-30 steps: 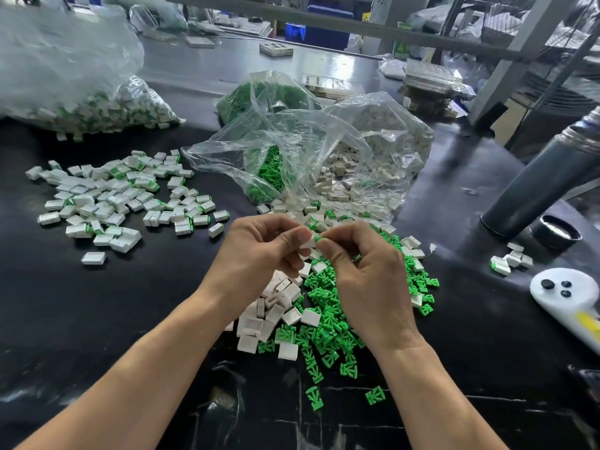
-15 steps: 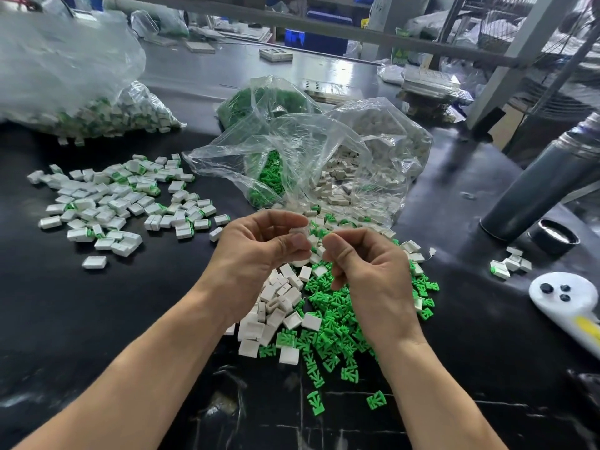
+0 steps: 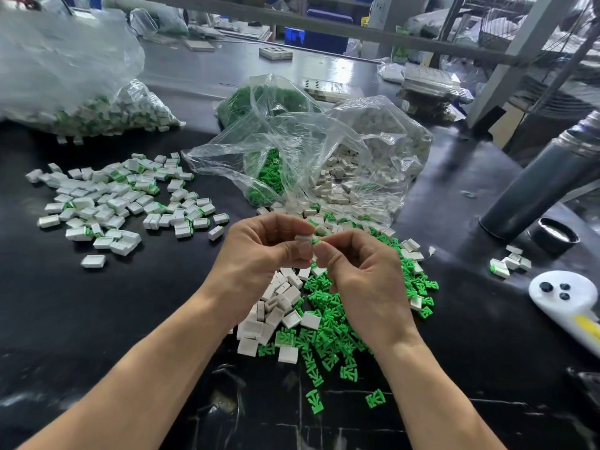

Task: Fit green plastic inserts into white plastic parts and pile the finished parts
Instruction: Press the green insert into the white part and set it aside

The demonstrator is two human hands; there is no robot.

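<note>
Insert fitting above the loose stock on a black table (image 3: 97,319).
Left hand (image 3: 259,251) pinching a white part (image 3: 303,238); right hand (image 3: 363,274) pinching a green insert (image 3: 315,241) against it; finished parts (image 3: 120,203) piled far left.

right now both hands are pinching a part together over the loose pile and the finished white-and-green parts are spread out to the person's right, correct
Not quite. The head view shows the finished parts spread out to the person's left, not right. The rest holds: the left hand and right hand pinch a white part together above the loose pile.
</note>
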